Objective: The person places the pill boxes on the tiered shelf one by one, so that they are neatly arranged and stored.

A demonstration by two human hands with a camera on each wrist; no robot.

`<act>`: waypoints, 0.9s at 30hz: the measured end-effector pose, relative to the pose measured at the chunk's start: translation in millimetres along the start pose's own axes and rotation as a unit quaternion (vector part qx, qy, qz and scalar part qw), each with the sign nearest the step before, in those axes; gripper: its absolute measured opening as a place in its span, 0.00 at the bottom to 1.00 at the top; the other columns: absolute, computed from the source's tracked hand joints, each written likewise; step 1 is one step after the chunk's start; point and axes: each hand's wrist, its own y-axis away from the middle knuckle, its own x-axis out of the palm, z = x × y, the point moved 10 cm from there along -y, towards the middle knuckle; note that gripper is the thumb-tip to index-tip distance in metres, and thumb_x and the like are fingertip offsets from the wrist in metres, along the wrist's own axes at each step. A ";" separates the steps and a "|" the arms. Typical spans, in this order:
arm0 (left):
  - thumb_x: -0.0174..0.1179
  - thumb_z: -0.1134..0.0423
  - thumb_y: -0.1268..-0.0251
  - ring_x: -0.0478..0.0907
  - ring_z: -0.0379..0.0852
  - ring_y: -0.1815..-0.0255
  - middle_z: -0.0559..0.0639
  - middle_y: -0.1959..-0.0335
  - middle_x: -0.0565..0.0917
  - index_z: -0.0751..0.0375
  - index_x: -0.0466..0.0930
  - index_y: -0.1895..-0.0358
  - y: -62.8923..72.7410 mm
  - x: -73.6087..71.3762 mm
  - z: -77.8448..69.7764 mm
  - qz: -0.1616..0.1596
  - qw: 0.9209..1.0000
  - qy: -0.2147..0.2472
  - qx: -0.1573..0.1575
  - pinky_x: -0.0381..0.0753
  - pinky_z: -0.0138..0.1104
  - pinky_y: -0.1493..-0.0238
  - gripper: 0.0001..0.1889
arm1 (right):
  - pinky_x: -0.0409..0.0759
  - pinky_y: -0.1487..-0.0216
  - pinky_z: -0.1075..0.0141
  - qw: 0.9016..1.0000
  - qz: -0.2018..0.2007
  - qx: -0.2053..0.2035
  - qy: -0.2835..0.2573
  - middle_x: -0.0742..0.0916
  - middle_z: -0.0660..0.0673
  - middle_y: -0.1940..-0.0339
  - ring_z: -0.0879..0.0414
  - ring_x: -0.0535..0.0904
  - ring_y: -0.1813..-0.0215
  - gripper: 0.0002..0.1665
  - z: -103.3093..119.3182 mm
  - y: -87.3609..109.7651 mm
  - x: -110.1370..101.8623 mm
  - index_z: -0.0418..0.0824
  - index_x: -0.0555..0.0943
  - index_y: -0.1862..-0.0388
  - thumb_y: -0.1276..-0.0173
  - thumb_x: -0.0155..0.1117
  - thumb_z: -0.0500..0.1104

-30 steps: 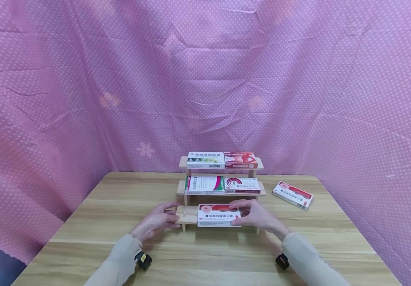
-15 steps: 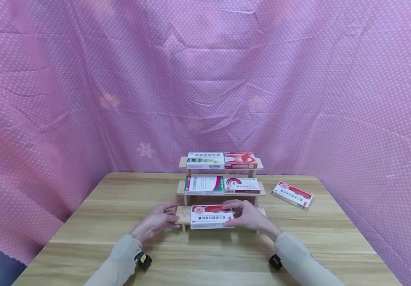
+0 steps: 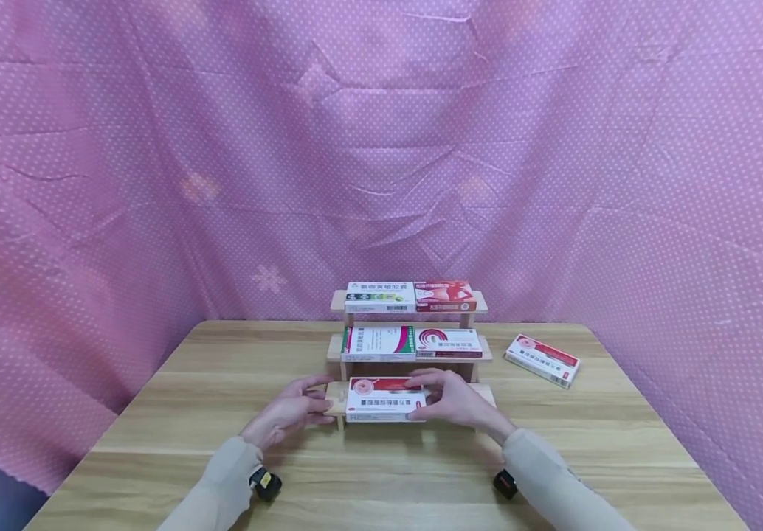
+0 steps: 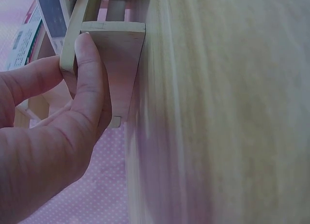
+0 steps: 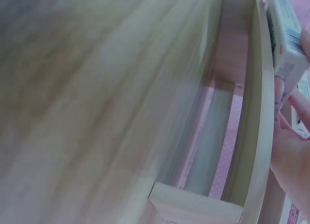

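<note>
A three-step wooden display rack (image 3: pixel 338 398) stands on the table. My left hand (image 3: pixel 291 413) pinches the left end of its lowest step; in the left wrist view the thumb and fingers (image 4: pixel 89 79) lie on either side of the board. My right hand (image 3: pixel 454 402) grips the right end of a red-and-white medicine box (image 3: pixel 381 404) on that same step, left of its middle. The right wrist view shows the end of this box (image 5: pixel 289 54) at the board, fingers touching it. Part of the box's right end is hidden by the fingers.
Two boxes, one white and green (image 3: pixel 379 296) and one red (image 3: pixel 444 295), lie on the top step. A white-and-green box (image 3: pixel 378 343) and a white box with red rings (image 3: pixel 449 342) fill the middle step. Another red-and-white box (image 3: pixel 542 360) lies on the table (image 3: pixel 620 442) at right.
My right hand has slid the red-and-white medicine box leftward along the lowest step, toward its left end. My left hand has stayed on the rack's end.
</note>
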 end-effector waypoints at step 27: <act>0.57 0.78 0.40 0.81 0.52 0.56 0.67 0.47 0.71 0.70 0.53 0.26 -1.3 -3.1 3.3 -0.011 1.000 -0.002 0.003 0.84 0.45 0.45 0.37 | 0.78 0.41 0.61 0.994 0.081 0.021 -0.068 0.66 0.44 0.24 0.52 0.78 0.44 0.34 3.0 -1.2 16.5 0.52 0.78 0.36 0.42 0.72 0.39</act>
